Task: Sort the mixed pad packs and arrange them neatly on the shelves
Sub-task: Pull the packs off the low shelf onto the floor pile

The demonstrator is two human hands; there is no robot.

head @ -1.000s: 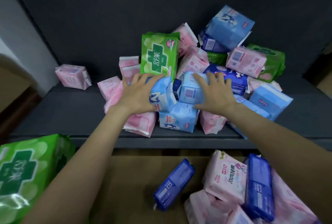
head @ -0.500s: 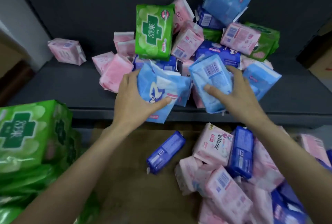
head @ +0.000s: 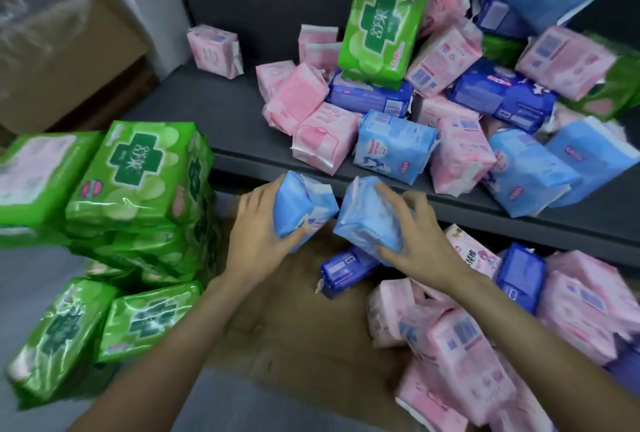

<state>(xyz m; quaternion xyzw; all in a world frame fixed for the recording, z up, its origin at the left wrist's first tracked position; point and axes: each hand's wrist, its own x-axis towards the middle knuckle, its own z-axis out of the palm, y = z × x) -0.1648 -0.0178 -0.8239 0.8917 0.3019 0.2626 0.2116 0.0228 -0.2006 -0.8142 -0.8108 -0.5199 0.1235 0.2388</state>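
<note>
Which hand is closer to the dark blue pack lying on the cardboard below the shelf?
Right. The right hand, gripping a light blue pack, sits directly above the dark blue pack, overlapping it. The left hand, holding another light blue pack, is off to its left.

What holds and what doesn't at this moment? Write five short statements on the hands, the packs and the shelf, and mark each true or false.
1. Each hand grips a light blue pack: the left hand one light blue pack, the right hand another light blue pack. True.
2. Both held packs rest on the shelf. False: they are held in front of and below its front edge.
3. A green pack stands upright in the shelf pile. True.
4. The stack at the left is of pink packs. False: the stacked packs there are green.
5. A dark blue pack lies on the cardboard below the right hand. True.
</note>
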